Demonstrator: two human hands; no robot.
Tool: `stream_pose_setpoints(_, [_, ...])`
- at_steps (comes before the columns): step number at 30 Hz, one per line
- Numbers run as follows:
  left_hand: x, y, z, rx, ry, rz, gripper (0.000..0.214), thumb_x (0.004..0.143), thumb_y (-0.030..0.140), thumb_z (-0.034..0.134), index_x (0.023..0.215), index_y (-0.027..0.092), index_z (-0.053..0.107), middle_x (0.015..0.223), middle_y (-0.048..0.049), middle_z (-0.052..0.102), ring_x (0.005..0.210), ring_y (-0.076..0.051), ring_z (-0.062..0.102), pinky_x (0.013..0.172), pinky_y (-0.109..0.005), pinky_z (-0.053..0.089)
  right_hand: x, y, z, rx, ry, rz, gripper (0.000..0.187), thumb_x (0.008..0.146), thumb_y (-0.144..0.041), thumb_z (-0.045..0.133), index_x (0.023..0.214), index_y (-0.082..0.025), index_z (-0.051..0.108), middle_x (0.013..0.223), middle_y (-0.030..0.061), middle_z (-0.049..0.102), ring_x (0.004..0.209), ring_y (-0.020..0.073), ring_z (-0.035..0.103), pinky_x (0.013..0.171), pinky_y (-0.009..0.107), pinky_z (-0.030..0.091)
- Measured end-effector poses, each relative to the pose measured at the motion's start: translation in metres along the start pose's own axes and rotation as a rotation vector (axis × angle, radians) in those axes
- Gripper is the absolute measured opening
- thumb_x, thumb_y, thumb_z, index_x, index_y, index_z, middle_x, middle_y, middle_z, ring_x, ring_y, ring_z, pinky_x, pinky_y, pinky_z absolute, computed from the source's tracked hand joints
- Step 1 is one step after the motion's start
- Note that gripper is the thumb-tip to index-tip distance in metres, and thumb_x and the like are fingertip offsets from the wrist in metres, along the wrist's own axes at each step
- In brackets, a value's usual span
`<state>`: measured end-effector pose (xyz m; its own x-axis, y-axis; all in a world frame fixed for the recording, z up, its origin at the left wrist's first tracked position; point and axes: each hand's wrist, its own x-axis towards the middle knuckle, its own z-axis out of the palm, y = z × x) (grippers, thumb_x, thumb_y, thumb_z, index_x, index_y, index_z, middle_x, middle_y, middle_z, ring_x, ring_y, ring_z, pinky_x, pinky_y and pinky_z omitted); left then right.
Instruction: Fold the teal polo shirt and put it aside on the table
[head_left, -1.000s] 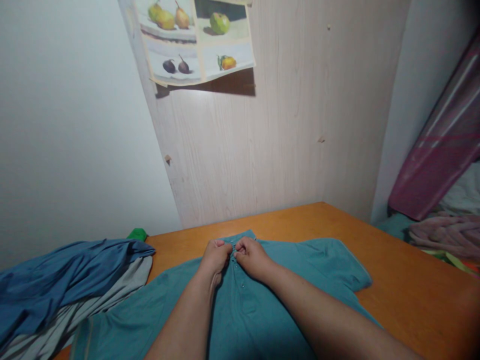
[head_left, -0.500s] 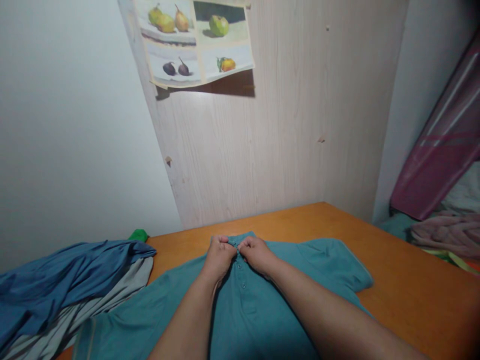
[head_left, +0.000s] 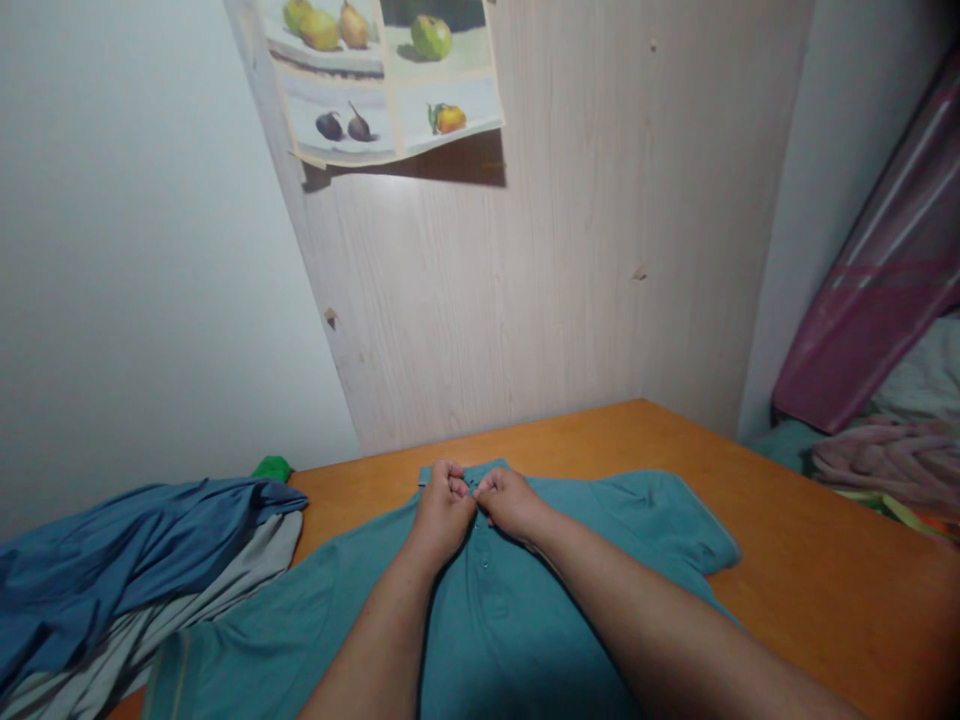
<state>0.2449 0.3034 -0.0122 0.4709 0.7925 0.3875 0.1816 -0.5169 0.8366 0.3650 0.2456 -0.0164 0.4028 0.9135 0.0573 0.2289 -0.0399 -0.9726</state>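
pinching teal shirt (head_left: 517, 625) at placket (head_left: 484, 590), left hand (head_left: 444, 510) beside right hand (head_left: 513, 507), collar (head_left: 487, 467) just beyond grip, button (head_left: 485, 564) nearer

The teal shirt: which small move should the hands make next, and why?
Perhaps ease the left hand slightly aside to check the placket there: it and the right hand meet over the teal shirt just below the collar, hiding that part of the placket, while a lower button shows uncovered.

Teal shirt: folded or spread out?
The teal shirt is spread out: its sleeves reach out to both sides, with the button placket facing up.
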Motion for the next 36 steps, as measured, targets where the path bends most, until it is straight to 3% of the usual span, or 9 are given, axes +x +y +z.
stream_pose_setpoints(16, [-0.0047, 0.0101, 0.0010, 0.421, -0.071, 0.214, 0.033, 0.076, 0.001, 0.050, 0.101, 0.022, 0.051, 0.085, -0.0012, 0.057, 0.084, -0.019, 0.055, 0.074, -0.029, 0.039, 0.0008, -0.0064, -0.0061, 0.055, -0.004, 0.066, 0.017, 0.072, -0.012, 0.055, 0.057, -0.020, 0.050, 0.042, -0.0088, 0.040, 0.043, 0.0090, 0.034, 0.046, 0.022, 0.023])
stream_pose_setpoints(21, [-0.0034, 0.0080, 0.0004, 0.504, -0.096, 0.265, 0.027, 0.076, 0.000, 0.051, 0.092, 0.022, 0.055, 0.089, -0.0032, 0.061, 0.089, -0.020, 0.056, 0.079, -0.031, 0.042, 0.0022, -0.0052, -0.0055, 0.048, -0.022, 0.078, 0.024, 0.072, -0.013, 0.054, 0.052, -0.021, 0.045, 0.040, -0.0090, 0.035, 0.041, 0.0086, 0.029, 0.045, 0.023, 0.020])
stream_pose_setpoints(29, [-0.0009, 0.0029, -0.0020, 0.552, -0.111, 0.282, 0.023, 0.077, 0.001, 0.052, 0.089, 0.019, 0.061, 0.087, -0.0049, 0.062, 0.087, -0.021, 0.057, 0.079, -0.031, 0.043, 0.0029, -0.0050, -0.0071, 0.045, -0.037, 0.073, 0.025, 0.074, -0.012, 0.050, 0.050, -0.020, 0.048, 0.037, -0.0071, 0.039, 0.037, 0.0084, 0.030, 0.043, 0.024, 0.017])
stream_pose_setpoints(36, [-0.0009, 0.0001, -0.0052, 0.618, -0.118, 0.268, 0.024, 0.079, 0.001, 0.054, 0.090, 0.019, 0.065, 0.086, -0.0046, 0.064, 0.088, -0.021, 0.058, 0.080, -0.031, 0.042, 0.0047, -0.0015, -0.0078, 0.053, -0.044, 0.073, 0.017, 0.075, -0.015, 0.051, 0.061, -0.018, 0.058, 0.043, -0.0061, 0.049, 0.037, 0.0086, 0.034, 0.042, 0.023, 0.021])
